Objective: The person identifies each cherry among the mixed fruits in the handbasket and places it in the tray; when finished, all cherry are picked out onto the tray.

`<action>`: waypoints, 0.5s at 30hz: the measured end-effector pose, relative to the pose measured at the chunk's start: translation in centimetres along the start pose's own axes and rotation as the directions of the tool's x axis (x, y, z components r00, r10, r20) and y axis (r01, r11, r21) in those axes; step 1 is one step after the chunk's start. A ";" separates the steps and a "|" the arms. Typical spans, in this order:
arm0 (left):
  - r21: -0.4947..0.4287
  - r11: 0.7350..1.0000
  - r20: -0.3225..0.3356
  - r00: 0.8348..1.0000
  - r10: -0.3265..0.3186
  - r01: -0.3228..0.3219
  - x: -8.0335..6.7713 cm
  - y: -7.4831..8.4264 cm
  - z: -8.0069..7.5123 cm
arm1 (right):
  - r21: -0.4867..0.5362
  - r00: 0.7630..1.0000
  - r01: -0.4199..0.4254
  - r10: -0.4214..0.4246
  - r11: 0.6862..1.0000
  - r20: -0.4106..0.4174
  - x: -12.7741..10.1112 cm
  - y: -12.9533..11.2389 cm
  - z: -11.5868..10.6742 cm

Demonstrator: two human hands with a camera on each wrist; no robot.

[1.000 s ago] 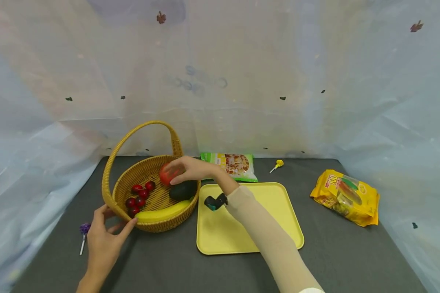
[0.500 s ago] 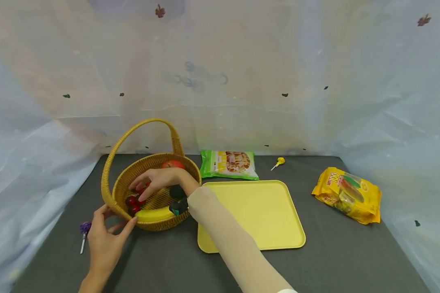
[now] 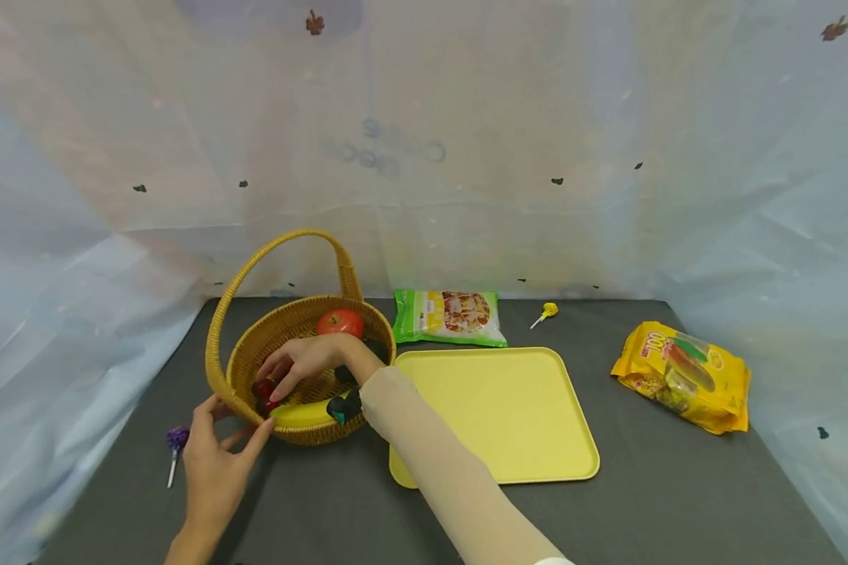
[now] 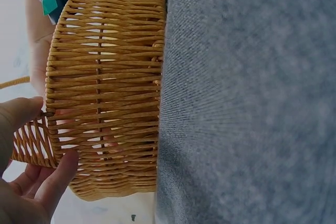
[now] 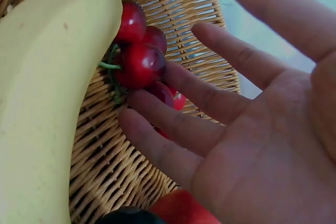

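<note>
Steadying the near rim of the wicker basket (image 3: pixel 240 396), the left hand (image 3: pixel 215 463) rests where it did a second ago, thumb and fingers loosely spread against the weave without clasping it; the left wrist view shows that thumb and a fingertip pressed to the basket's outer wall (image 4: pixel 105 93). The right hand (image 3: pixel 304 361), which a second ago held the tomato (image 3: pixel 340 322) at the far side, has let it go and come down among the cherries (image 3: pixel 265 388), fingers straight and grasping nothing. Its wrist view alone shows the fingertips (image 5: pixel 139 103) touching the cherries (image 5: pixel 139 59) just beside the banana (image 5: pixel 47 93), which lies along the near inside wall. The tomato now sits at the basket's far rim. Beyond lie the yellow tray (image 3: pixel 495 408), a green packet (image 3: pixel 452 314) and a yellow bag (image 3: pixel 681 373).
</note>
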State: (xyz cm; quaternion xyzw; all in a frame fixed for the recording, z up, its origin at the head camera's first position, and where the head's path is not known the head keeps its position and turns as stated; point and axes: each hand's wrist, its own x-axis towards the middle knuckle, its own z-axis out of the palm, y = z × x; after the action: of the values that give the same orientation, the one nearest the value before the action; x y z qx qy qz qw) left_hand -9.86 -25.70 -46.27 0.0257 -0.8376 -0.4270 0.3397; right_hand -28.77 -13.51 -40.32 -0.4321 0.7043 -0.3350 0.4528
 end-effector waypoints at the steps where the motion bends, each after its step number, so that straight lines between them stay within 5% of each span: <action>1: 0.000 1.000 0.004 1.000 0.003 -0.003 0.1 0.0 0.0 | 0.000 1.000 -0.001 0.001 1.000 -0.005 0.0 0.0 0.0; 15: 0.013 1.000 0.026 0.999 0.018 -0.019 0.0 -0.3 0.0 | 0.022 0.999 -0.042 0.042 0.999 -0.004 0.0 0.4 0.0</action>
State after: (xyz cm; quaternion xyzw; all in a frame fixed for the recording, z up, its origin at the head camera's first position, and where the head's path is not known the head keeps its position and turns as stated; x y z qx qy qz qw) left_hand -9.93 -25.85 -46.47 0.0147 -0.8450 -0.4186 0.3325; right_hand -28.88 -13.34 -40.61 -0.4115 0.7104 -0.3341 0.4629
